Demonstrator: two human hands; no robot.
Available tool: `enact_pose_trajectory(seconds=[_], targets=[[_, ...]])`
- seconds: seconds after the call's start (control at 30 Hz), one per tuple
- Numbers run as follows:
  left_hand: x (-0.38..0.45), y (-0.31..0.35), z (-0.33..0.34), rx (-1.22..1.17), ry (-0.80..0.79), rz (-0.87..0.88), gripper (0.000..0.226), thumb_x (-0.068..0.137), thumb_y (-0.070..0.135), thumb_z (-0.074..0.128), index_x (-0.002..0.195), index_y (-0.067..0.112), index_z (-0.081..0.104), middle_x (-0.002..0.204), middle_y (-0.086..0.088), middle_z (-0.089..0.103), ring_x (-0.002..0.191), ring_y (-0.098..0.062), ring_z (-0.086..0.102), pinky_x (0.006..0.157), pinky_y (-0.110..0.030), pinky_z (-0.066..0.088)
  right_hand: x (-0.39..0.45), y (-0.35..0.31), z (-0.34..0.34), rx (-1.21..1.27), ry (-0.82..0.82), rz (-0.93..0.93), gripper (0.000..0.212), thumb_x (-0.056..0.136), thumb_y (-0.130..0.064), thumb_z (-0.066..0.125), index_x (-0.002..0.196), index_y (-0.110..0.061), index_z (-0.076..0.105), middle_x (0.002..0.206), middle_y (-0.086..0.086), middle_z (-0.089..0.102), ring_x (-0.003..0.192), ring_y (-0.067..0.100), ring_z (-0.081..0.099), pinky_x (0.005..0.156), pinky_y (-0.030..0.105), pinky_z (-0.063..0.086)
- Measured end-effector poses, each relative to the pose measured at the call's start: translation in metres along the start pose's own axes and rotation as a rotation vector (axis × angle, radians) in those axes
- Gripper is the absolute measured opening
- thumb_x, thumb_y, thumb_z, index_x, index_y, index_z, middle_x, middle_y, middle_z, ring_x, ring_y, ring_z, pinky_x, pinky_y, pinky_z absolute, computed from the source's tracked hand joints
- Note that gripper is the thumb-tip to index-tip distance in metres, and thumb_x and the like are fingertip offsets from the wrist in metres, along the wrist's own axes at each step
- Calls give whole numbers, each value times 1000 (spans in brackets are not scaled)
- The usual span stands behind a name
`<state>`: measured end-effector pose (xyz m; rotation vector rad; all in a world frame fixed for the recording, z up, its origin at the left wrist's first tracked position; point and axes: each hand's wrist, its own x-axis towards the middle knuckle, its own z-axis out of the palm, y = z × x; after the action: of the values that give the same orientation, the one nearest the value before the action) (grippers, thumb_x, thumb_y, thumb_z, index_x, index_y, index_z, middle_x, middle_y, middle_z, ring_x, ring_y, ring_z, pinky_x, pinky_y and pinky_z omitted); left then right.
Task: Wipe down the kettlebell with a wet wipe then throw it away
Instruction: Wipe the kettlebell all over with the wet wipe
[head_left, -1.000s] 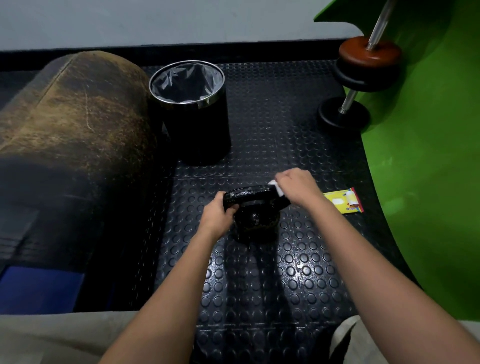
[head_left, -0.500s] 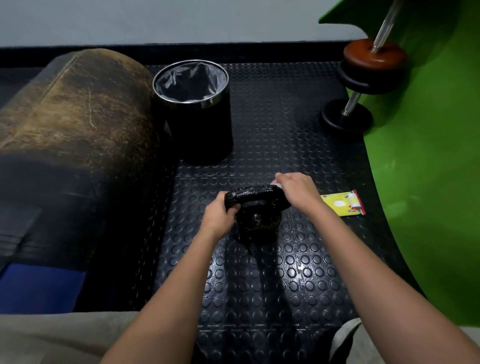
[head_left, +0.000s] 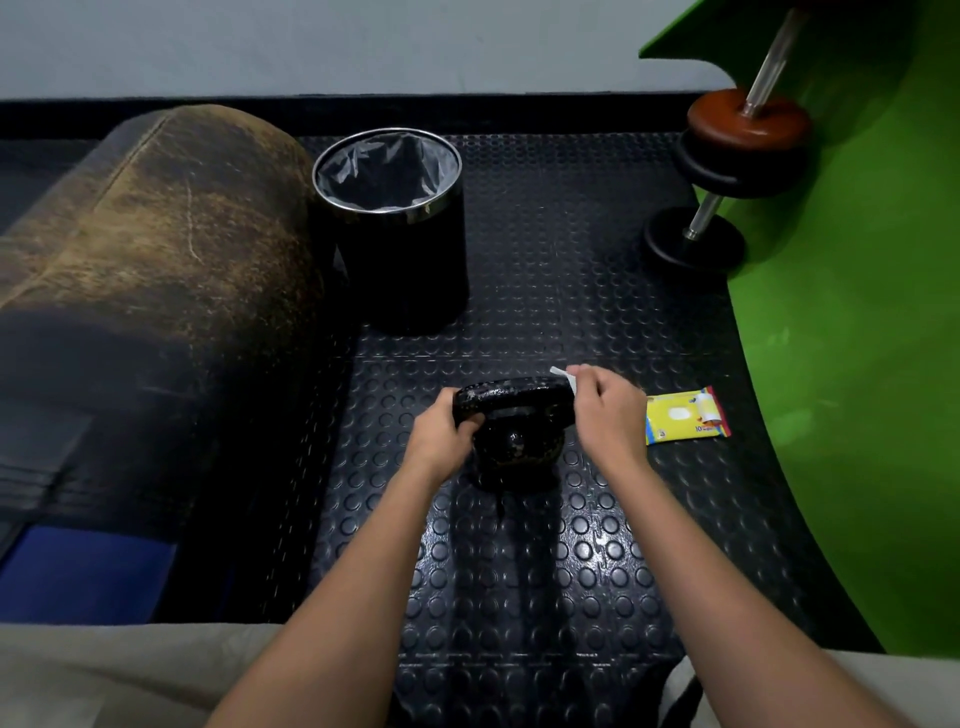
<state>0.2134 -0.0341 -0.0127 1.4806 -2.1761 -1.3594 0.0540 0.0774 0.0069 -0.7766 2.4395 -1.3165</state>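
Kettlebell (head_left: 511, 431) handle in left hand (head_left: 441, 436) grip; wipe (head_left: 563, 376), mostly hidden, pinched in right hand (head_left: 605, 410).

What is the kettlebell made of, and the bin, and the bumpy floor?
The kettlebell looks like cast metal with a black coating: it shines wet and shows pale worn flecks. The bin seems metal too, glossy black with a bright chrome rim, lined with a thin clear plastic bag. The floor looks like black rubber matting, with raised round studs and a dull sheen.
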Motion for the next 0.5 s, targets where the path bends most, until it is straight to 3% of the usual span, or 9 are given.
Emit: enact_pose_trajectory(seconds=[0.2, 0.3, 0.4, 0.5], targets=[[0, 1, 0, -14, 14, -5, 30, 95, 24, 57, 124, 23, 51, 102, 2, 60, 86, -14, 56, 65, -22, 38, -25, -10, 22, 0, 11, -250, 37, 98, -28, 44, 108, -12, 76, 112, -3, 72, 109, 11, 61, 99, 13, 36], [-1, 1, -1, -9, 1, 10, 30, 96, 24, 57, 125, 23, 51, 102, 3, 59, 83, -10, 54, 67, -22, 38, -23, -2, 17, 57, 105, -181, 39, 96, -26, 43, 110, -10, 75, 112, -1, 73, 110, 14, 62, 101, 21, 42], [-1, 1, -1, -6, 10, 10, 31, 96, 24, 56, 126, 23, 50, 100, 5, 58, 83, -11, 54, 66, -22, 38, -25, -5, 20, 20, 117, -161, 37, 96, -24, 45, 112, -7, 74, 115, 3, 72, 113, 19, 62, 100, 13, 35], [-1, 2, 0, -17, 30, 1, 32, 95, 23, 57, 127, 22, 51, 100, 4, 58, 88, -14, 55, 72, -23, 39, -28, -11, 26, -23, 10, -267, 30, 99, -19, 50, 115, -9, 74, 119, 1, 71, 117, 14, 60, 102, 6, 31]])
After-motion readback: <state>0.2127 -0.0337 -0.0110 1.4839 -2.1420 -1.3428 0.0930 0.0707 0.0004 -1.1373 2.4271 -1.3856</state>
